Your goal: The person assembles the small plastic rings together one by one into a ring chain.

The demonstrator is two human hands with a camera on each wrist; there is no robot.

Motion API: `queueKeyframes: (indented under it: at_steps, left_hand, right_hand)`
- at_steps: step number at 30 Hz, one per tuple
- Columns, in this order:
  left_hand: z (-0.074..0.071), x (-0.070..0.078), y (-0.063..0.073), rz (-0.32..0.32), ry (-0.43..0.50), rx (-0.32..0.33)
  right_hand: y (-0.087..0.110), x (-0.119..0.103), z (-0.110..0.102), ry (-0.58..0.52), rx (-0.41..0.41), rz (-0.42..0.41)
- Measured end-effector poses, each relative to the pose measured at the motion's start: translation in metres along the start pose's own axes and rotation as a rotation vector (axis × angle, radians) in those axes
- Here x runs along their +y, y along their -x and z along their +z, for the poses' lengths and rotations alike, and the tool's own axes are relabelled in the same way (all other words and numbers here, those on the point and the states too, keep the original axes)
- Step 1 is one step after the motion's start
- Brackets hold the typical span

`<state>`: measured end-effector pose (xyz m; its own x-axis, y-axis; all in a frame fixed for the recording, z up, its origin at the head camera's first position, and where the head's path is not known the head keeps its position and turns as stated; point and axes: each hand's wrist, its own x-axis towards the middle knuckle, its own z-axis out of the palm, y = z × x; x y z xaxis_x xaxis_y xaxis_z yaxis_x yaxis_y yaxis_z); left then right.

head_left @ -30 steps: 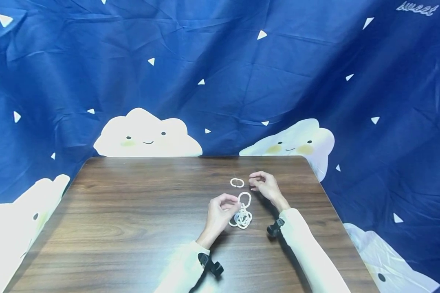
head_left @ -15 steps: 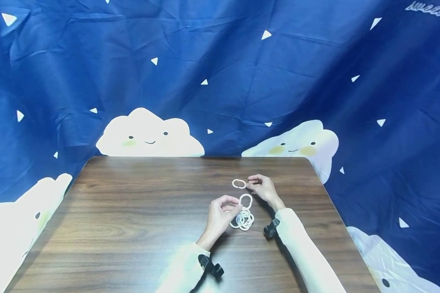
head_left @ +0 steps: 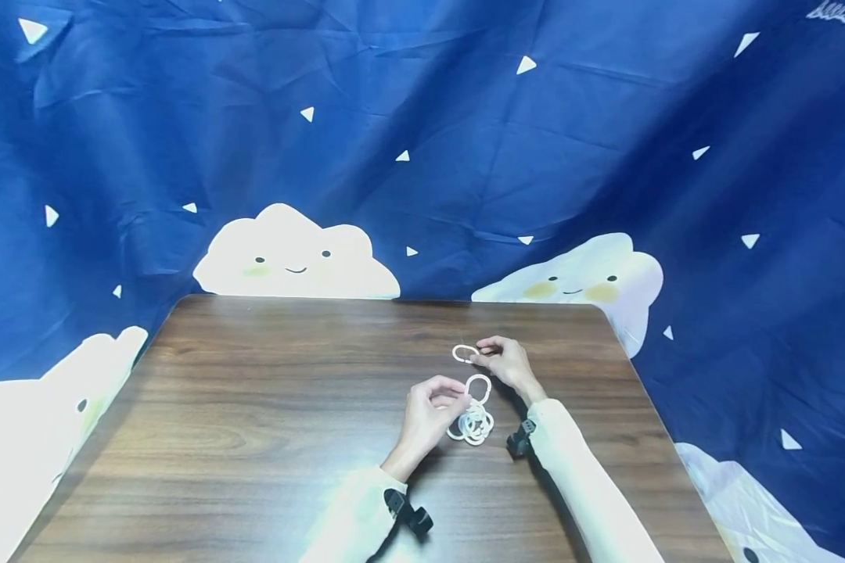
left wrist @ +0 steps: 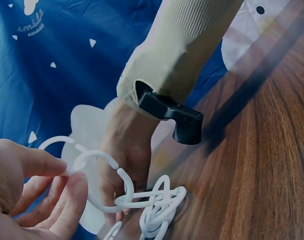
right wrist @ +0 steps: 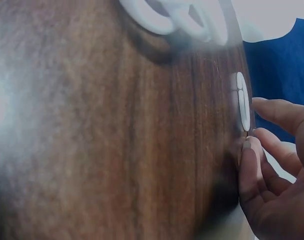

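My left hand [head_left: 426,410] pinches an oval white plastic link between thumb and fingertips, as the left wrist view shows. That link is joined to a chain of white links [left wrist: 164,212], whose rest lies bunched on the table beside the left fingertips. Farther back, one loose white link [right wrist: 244,105] lies flat, with a thin split visible on its edge. My right hand [head_left: 508,366] is at the loose link's right end, its thumb and fingers parted around that end. Whether the fingertips touch the link is hard to tell.
The wooden table [head_left: 253,422] has its far edge a short way behind the loose link. Behind it hangs a blue cloth [head_left: 352,141] with white clouds and triangles. Black wrist cameras [head_left: 408,512] sit on both sleeves.
My right hand has come down and left to the loose link's right end. The left hand keeps its pinch on the chain link. The head view has shifted slightly.
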<state>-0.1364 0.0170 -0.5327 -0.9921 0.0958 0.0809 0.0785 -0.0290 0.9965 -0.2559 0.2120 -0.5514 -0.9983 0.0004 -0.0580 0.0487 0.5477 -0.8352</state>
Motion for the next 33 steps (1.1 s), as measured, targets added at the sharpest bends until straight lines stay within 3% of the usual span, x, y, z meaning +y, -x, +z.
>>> queueKeyframes:
  at_steps: [6, 12, 33]
  left_hand:
    - [0.001, 0.0001, 0.0016, 0.0, -0.019, 0.0]
    - [0.0015, 0.0, 0.0023, 0.008, -0.004, 0.002]
    - [-0.0071, 0.0022, 0.0049, 0.009, 0.019, 0.018]
  right_hand:
    - [0.0024, 0.002, -0.0012, 0.136, 0.025, -0.001]
    - [0.0038, 0.0023, -0.0024, 0.179, 0.035, -0.011]
    - [0.0084, -0.003, 0.0052, 0.124, 0.02, -0.068]
